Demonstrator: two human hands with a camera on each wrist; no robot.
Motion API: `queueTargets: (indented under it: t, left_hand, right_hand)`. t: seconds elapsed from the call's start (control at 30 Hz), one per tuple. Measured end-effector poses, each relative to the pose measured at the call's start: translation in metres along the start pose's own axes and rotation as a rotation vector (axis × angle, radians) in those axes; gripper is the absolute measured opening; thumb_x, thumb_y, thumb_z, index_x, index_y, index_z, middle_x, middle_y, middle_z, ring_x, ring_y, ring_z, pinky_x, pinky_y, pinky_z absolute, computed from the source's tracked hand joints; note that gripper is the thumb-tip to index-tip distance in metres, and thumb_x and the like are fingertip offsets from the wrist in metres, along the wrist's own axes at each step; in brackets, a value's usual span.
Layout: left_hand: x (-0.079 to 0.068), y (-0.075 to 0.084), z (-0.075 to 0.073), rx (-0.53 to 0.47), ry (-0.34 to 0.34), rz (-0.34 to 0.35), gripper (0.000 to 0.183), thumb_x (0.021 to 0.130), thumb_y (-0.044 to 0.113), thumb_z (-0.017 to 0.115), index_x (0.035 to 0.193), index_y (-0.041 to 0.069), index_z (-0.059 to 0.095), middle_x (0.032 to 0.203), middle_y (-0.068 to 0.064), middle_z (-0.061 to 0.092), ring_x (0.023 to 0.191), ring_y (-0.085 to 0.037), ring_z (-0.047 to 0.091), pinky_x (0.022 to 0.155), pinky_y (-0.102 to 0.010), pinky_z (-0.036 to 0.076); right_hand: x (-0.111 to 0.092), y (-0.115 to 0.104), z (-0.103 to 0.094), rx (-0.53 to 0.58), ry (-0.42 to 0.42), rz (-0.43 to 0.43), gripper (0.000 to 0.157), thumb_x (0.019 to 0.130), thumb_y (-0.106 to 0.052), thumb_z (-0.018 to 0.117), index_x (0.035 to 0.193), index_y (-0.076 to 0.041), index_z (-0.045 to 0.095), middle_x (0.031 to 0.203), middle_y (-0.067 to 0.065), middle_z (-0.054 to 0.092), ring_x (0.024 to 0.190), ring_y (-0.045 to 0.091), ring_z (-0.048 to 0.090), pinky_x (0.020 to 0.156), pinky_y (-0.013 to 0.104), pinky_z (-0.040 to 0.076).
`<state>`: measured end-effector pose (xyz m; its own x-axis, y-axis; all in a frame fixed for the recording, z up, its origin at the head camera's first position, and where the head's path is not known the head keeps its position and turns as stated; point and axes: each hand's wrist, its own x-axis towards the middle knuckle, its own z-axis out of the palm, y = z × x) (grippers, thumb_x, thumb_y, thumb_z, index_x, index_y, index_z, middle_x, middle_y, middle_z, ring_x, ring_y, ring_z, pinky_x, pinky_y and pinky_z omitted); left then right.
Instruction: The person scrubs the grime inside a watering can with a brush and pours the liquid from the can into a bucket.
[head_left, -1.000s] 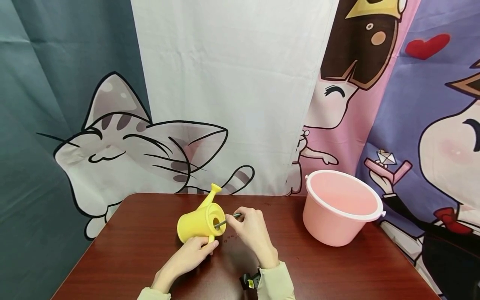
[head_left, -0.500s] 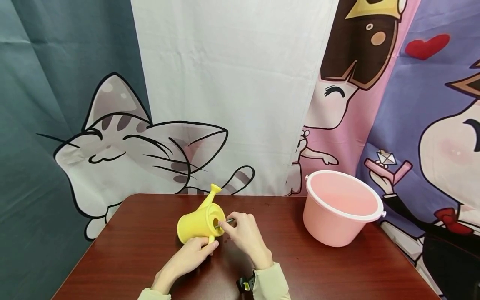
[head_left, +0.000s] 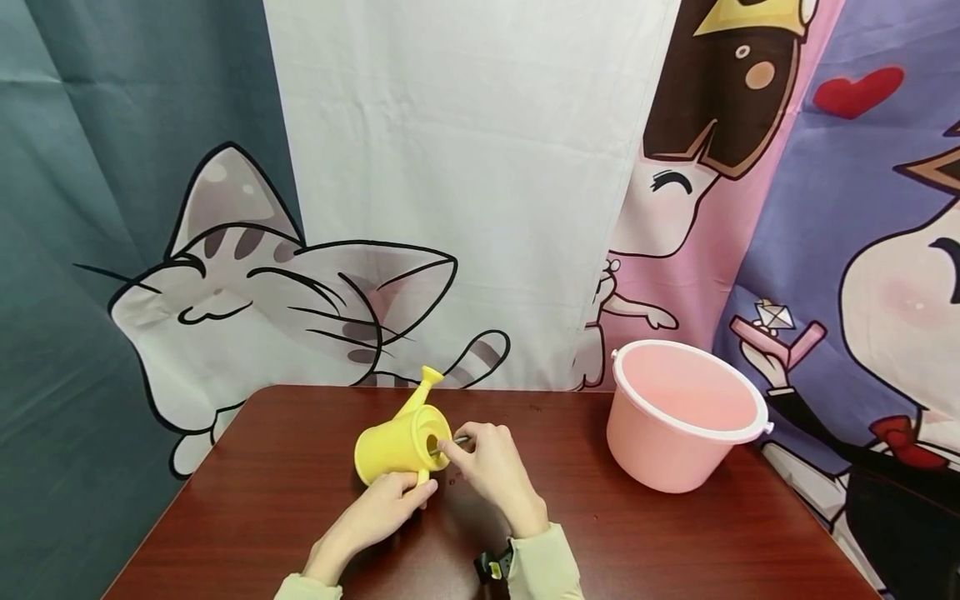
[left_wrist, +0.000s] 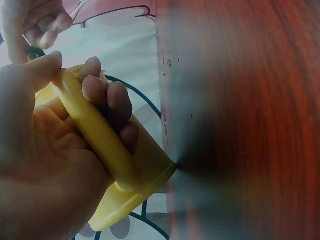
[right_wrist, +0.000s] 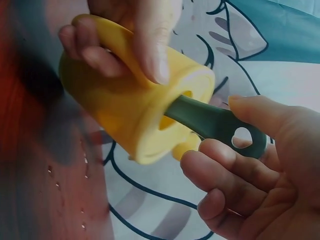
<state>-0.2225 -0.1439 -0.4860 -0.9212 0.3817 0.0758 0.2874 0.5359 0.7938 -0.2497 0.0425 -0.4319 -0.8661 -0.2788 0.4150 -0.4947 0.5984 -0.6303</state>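
Note:
A yellow watering can [head_left: 390, 452] is tipped so that its opening faces right, with its spout pointing up and away. My left hand [head_left: 384, 510] grips the can's curved handle [left_wrist: 92, 127], fingers wrapped through the loop. At the opening, my right hand [head_left: 497, 471] pinches a green flat handle [right_wrist: 212, 119] that has a hole near its end. This handle runs into the can through the inner hole of the opening; its far end is hidden inside. In the right wrist view, the thumb lies above the handle and the fingers curl below it.
To the right on the brown table [head_left: 637, 550] stands a pink bucket [head_left: 667, 462] with a white rim. Small water drops [right_wrist: 57, 185] dot the tabletop near the can. Behind the table hangs a printed cloth backdrop [head_left: 465, 167]. A dark wrist device [head_left: 491, 568] shows beside the right sleeve.
Over the last second my right hand has moved a little left, pushing the green handle further into the watering can. The left hand and can have stayed in place.

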Motion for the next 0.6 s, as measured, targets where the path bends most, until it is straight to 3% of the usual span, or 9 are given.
queueTargets:
  t: [0.2,0.6]
  left_hand:
    - [0.001,0.0,-0.001,0.005,0.004,-0.005,0.043,0.088,0.047,0.043,0.071,0.01,0.056,0.054,0.004,0.045,0.039,-0.011,0.042,0.039,-0.027,0.038]
    - [0.0,0.0,0.0,0.018,0.015,-0.006,0.04,0.088,0.046,0.044,0.07,0.012,0.056,0.055,0.005,0.046,0.042,-0.011,0.043,0.04,-0.027,0.038]
  right_hand:
    - [0.0,-0.001,-0.012,0.053,-0.001,0.03,0.018,0.08,-0.037,0.062,0.075,-0.02,0.062,0.057,-0.009,0.057,0.037,0.004,0.05,0.041,0.022,0.043]
    - [-0.002,0.0,-0.022,0.053,-0.004,0.039,0.017,0.08,-0.038,0.062,0.074,-0.022,0.061,0.049,-0.009,0.054,0.035,0.005,0.049,0.039,0.025,0.041]
